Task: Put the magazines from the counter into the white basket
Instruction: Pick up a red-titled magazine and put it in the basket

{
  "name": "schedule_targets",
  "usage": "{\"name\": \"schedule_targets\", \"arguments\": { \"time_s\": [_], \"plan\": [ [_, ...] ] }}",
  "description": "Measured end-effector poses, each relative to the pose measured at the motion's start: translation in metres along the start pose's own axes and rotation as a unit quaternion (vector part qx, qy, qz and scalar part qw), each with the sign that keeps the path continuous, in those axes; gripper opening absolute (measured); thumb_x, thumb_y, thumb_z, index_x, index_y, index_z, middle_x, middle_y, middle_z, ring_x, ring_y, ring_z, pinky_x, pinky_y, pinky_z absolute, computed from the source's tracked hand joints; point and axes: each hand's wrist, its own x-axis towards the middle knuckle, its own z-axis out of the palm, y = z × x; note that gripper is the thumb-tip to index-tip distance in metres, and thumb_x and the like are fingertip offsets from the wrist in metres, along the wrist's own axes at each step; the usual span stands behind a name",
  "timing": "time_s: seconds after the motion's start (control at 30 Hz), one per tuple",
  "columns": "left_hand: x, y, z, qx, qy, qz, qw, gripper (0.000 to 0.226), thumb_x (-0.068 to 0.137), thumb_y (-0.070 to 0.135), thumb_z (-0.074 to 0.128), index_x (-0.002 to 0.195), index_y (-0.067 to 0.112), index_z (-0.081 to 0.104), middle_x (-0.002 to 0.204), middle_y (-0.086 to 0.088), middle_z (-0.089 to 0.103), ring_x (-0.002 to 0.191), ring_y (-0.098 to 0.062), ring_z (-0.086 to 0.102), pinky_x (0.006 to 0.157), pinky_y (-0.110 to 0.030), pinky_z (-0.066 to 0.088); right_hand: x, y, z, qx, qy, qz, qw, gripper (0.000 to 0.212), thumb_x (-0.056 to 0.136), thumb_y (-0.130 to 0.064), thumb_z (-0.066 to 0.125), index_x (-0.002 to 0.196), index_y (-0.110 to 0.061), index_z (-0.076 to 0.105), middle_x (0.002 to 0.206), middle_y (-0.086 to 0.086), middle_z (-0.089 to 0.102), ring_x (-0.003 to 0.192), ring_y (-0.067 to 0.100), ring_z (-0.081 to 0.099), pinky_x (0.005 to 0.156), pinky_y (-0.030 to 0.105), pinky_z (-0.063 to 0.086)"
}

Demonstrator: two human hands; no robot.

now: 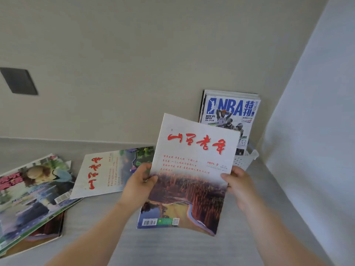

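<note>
I hold a magazine [192, 169] with red calligraphy and a reddish landscape cover upright above the grey counter [99, 223]. My left hand [139, 184] grips its left edge and my right hand [239, 186] grips its right edge. Behind it, in the corner, stands the white basket [245, 160], mostly hidden, with several magazines upright in it; the front one is an NBA magazine [230, 114]. Flat on the counter to the left lies a similar white magazine with red calligraphy [107, 173], and farther left an untidy pile of magazines [32, 196].
A beige wall runs behind the counter, with a dark square plate [19, 80] on it at left. A pale side wall [311, 131] closes the corner on the right, close to the basket.
</note>
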Motion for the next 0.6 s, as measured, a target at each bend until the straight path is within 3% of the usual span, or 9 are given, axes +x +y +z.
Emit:
{"name": "schedule_targets", "arguments": {
  "time_s": [0.1,0.23,0.33,0.4,0.53,0.6],
  "plan": [
    [0.041,0.028,0.020,0.028,0.028,0.013,0.999,0.014,0.085,0.013,0.055,0.077,0.024,0.059,0.085,-0.002,0.064,0.080,-0.020,0.060,0.070,-0.027,0.050,0.039,-0.030,-0.022,0.020,0.014,-0.046,0.999,0.022,0.081,0.008,0.050,0.092,-0.011,0.054,0.099,0.008,0.059,0.092,0.024,0.054,0.074,0.031,0.043],
    [0.100,0.069,0.051,0.025,0.046,0.047,0.998,0.006,0.082,0.011,0.060,0.081,0.014,0.065,0.079,-0.004,0.064,0.069,-0.017,0.056,0.075,-0.031,0.049,0.095,-0.068,-0.047,0.053,0.040,-0.104,0.992,0.021,0.081,0.008,0.050,0.084,-0.013,0.056,0.098,0.009,0.061,0.090,0.024,0.056,0.072,0.032,0.045],
    [0.140,0.094,0.077,0.009,0.060,0.072,0.996,0.008,0.081,0.009,0.060,0.087,0.009,0.066,0.082,-0.004,0.063,0.073,-0.020,0.057,0.077,-0.033,0.051,0.133,-0.090,-0.062,0.072,0.066,-0.145,0.985,0.022,0.081,0.006,0.052,0.075,-0.016,0.055,0.089,0.004,0.063,0.082,0.019,0.059,0.075,0.030,0.045],
    [0.163,0.102,0.093,0.033,0.051,0.088,0.994,0.004,0.081,0.010,0.060,0.079,0.014,0.062,0.082,-0.002,0.062,0.068,-0.018,0.056,0.072,-0.032,0.049,0.155,-0.099,-0.070,0.076,0.075,-0.169,0.980,0.028,0.081,0.004,0.052,0.070,-0.021,0.054,0.080,-0.004,0.062,0.074,0.011,0.058,0.068,0.025,0.045],
    [0.193,0.103,0.115,0.061,0.042,0.088,0.993,0.029,0.079,0.012,0.063,0.062,0.029,0.046,0.081,-0.001,0.060,0.061,-0.014,0.053,0.067,-0.031,0.047,0.191,-0.091,-0.077,0.090,0.078,-0.172,0.978,0.028,0.081,0.007,0.050,0.071,-0.018,0.056,0.061,-0.018,0.065,0.060,-0.002,0.060,0.056,0.010,0.048],
    [0.202,0.103,0.121,0.052,0.039,0.084,0.994,0.029,0.079,0.013,0.063,0.062,0.030,0.047,0.078,0.002,0.060,0.067,-0.018,0.056,0.072,-0.034,0.051,0.202,-0.085,-0.079,0.096,0.083,-0.160,0.979,0.021,0.081,0.008,0.050,0.079,-0.010,0.059,0.063,-0.016,0.067,0.062,0.000,0.061,0.061,0.015,0.047]
  ]
}}
